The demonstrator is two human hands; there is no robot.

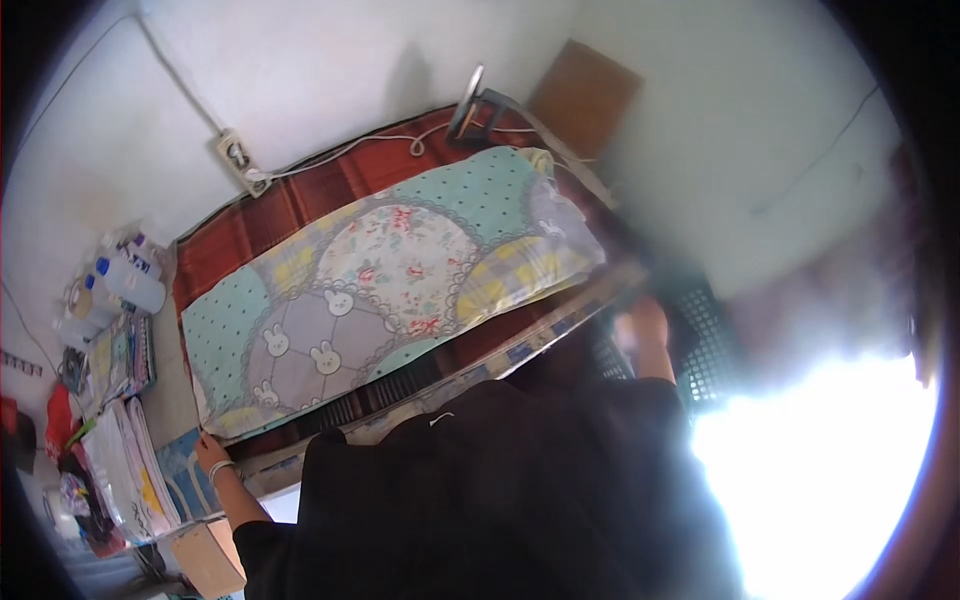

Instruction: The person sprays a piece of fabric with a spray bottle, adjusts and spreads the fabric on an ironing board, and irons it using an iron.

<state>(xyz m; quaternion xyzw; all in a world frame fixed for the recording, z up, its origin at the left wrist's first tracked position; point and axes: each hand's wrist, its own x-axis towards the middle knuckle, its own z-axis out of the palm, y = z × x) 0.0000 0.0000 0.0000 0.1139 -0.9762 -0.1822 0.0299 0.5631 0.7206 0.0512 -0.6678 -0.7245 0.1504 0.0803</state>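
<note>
A long patterned cloth [400, 270] with rabbits, flowers, dots and yellow checks lies spread out flat over a red plaid cover [240, 240] on the table. My left hand [212, 455], with a band at the wrist, is closed at the cloth's near left corner and seems to pinch its edge. My right hand [645, 325] is off the table's near right edge, beside a dark green plastic basket [708, 340]. Glare and blur hide its fingers, so I cannot see whether it holds anything. What looks like an iron [467, 105] stands upright at the back with a white cord.
A power strip [240, 160] hangs on the back wall with the cord plugged in. Bottles [132, 280], stacked books [125, 355] and plastic-wrapped packs [130, 470] stand on the left. A brown board [585, 97] leans at the back right corner. Strong light [820, 470] comes from the lower right.
</note>
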